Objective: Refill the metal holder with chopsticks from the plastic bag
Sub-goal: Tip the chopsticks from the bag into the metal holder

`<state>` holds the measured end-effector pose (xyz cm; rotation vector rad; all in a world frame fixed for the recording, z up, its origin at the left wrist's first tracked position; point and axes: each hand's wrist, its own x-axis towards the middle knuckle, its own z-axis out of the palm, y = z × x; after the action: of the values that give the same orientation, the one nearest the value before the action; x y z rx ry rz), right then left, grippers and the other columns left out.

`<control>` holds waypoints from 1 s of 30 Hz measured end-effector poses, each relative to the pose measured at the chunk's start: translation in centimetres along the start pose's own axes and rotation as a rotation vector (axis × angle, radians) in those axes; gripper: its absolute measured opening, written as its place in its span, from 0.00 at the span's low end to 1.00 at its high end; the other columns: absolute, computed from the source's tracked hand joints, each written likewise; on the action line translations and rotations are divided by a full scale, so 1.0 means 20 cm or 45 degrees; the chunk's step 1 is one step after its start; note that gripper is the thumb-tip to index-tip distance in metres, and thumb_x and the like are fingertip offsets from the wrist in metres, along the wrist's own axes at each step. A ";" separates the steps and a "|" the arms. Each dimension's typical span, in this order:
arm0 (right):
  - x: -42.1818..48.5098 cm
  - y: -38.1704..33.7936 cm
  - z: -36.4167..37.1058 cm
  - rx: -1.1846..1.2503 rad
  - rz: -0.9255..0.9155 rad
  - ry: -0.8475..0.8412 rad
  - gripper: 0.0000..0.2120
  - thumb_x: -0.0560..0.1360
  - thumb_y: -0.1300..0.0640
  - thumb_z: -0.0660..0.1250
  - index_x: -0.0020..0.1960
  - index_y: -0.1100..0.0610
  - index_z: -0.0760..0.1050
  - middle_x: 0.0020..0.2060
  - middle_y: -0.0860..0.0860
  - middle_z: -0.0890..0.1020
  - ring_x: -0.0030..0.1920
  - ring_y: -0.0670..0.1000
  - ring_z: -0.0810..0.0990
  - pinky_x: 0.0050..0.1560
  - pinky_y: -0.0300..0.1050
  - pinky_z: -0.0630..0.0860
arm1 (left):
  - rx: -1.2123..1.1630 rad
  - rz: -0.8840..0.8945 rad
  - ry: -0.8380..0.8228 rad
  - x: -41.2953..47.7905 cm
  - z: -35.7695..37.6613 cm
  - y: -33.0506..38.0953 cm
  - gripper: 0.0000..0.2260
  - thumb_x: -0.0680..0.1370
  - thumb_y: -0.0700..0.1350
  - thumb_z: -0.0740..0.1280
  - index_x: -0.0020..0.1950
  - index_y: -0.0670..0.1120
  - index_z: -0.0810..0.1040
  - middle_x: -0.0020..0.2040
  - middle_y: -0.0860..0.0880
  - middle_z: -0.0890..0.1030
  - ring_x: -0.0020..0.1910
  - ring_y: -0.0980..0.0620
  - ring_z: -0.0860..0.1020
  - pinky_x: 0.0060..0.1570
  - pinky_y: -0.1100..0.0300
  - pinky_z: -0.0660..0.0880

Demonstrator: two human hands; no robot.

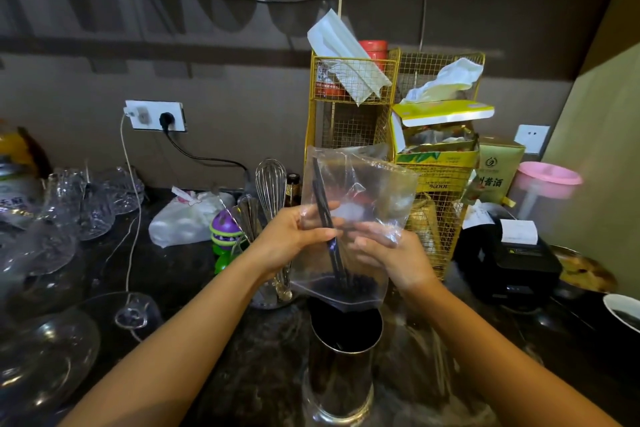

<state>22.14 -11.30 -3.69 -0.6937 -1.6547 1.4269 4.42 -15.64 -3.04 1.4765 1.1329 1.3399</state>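
Chopsticks [327, 229] stand near-upright in the plastic bag [360, 204], directly above the metal holder [341, 367].
Left hand [294, 236] fingers pinch them through the plastic; right hand [391, 253] fingers clamp the bag.

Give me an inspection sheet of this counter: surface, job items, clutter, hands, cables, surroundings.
Surface: dark speckled stone counter, crowded.
Job's things: clear plastic bag held above the shiny metal cylinder holder; black chopsticks inside the bag, tips bunched at its bottom.
Clutter: clear glassware left; wire whisk; purple-and-green toy; gold wire rack stuffed with packets; black receipt printer; pink-lidded jug.
Grippers: left hand and right hand both pinching the bag.
Cables: white cord and black cord from the wall socket.
Surroundings: dark wall; nothing else seen.
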 end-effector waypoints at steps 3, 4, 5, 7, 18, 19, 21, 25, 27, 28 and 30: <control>-0.01 -0.01 -0.01 -0.009 -0.031 -0.012 0.12 0.72 0.64 0.64 0.48 0.49 0.79 0.47 0.52 0.82 0.47 0.50 0.81 0.44 0.34 0.79 | 0.000 0.005 0.008 0.01 0.00 0.00 0.16 0.69 0.39 0.68 0.52 0.58 0.77 0.47 0.56 0.85 0.53 0.54 0.80 0.53 0.58 0.76; -0.01 -0.01 -0.01 -0.013 -0.041 -0.019 0.14 0.72 0.64 0.64 0.43 0.45 0.80 0.45 0.49 0.82 0.45 0.48 0.82 0.43 0.34 0.79 | -0.001 0.006 0.010 0.01 0.01 0.01 0.16 0.70 0.39 0.68 0.52 0.57 0.77 0.47 0.56 0.85 0.52 0.54 0.80 0.52 0.59 0.76; -0.01 -0.02 -0.01 -0.017 -0.046 -0.022 0.15 0.73 0.63 0.64 0.40 0.43 0.81 0.43 0.46 0.83 0.44 0.45 0.82 0.43 0.34 0.80 | 0.000 0.005 0.016 0.01 0.01 0.01 0.16 0.70 0.39 0.68 0.52 0.57 0.77 0.47 0.56 0.85 0.52 0.54 0.80 0.51 0.58 0.76; -0.01 -0.02 -0.02 -0.002 -0.037 -0.002 0.16 0.73 0.63 0.64 0.37 0.43 0.81 0.41 0.45 0.83 0.41 0.43 0.83 0.41 0.34 0.80 | -0.003 0.001 0.026 0.02 0.01 0.02 0.15 0.71 0.39 0.67 0.53 0.55 0.77 0.48 0.54 0.85 0.52 0.52 0.80 0.51 0.57 0.76; 0.01 -0.14 -0.05 0.181 -0.061 0.085 0.07 0.74 0.62 0.62 0.45 0.54 0.78 0.41 0.51 0.83 0.38 0.44 0.84 0.41 0.37 0.80 | -0.035 0.066 0.090 0.04 0.01 0.19 0.10 0.72 0.36 0.65 0.48 0.49 0.80 0.44 0.51 0.85 0.45 0.52 0.82 0.42 0.62 0.80; 0.01 -0.16 -0.04 0.179 -0.073 0.088 0.07 0.74 0.62 0.62 0.45 0.54 0.78 0.40 0.50 0.83 0.38 0.44 0.84 0.41 0.37 0.80 | -0.024 0.073 0.084 0.05 0.02 0.20 0.10 0.71 0.36 0.66 0.47 0.49 0.80 0.41 0.52 0.85 0.44 0.53 0.82 0.42 0.62 0.80; 0.01 -0.18 -0.04 0.192 -0.092 0.091 0.07 0.74 0.62 0.62 0.45 0.54 0.78 0.39 0.50 0.84 0.37 0.45 0.84 0.40 0.36 0.81 | -0.006 0.085 0.084 0.05 0.04 0.22 0.09 0.71 0.36 0.67 0.44 0.49 0.80 0.37 0.54 0.86 0.41 0.55 0.83 0.40 0.63 0.80; 0.00 -0.20 -0.05 0.208 -0.098 0.087 0.07 0.75 0.62 0.62 0.48 0.56 0.78 0.42 0.53 0.83 0.38 0.45 0.84 0.36 0.34 0.79 | -0.006 0.100 0.134 0.07 0.08 0.24 0.07 0.70 0.37 0.67 0.40 0.48 0.81 0.32 0.54 0.85 0.35 0.57 0.82 0.31 0.65 0.79; 0.00 -0.20 -0.06 0.192 -0.099 0.085 0.07 0.75 0.61 0.62 0.49 0.56 0.78 0.43 0.53 0.83 0.39 0.46 0.84 0.36 0.34 0.79 | -0.008 0.099 0.136 0.07 0.09 0.25 0.07 0.71 0.36 0.67 0.39 0.48 0.81 0.32 0.53 0.85 0.35 0.56 0.82 0.33 0.63 0.80; 0.00 -0.21 -0.06 0.188 -0.101 0.084 0.07 0.75 0.60 0.62 0.48 0.56 0.78 0.43 0.53 0.84 0.40 0.46 0.84 0.37 0.34 0.79 | -0.009 0.095 0.133 0.07 0.09 0.25 0.07 0.71 0.36 0.67 0.39 0.48 0.80 0.32 0.52 0.85 0.35 0.56 0.82 0.34 0.62 0.81; -0.01 -0.21 -0.07 0.194 -0.104 0.083 0.07 0.74 0.60 0.62 0.47 0.55 0.79 0.43 0.52 0.84 0.41 0.46 0.84 0.37 0.34 0.79 | -0.014 0.093 0.125 0.06 0.10 0.26 0.07 0.71 0.36 0.67 0.39 0.48 0.80 0.31 0.52 0.85 0.35 0.55 0.82 0.33 0.62 0.80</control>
<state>23.87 -11.61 0.45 -0.5741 -1.4903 1.4399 6.88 -15.73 2.10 1.4708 1.1407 1.4807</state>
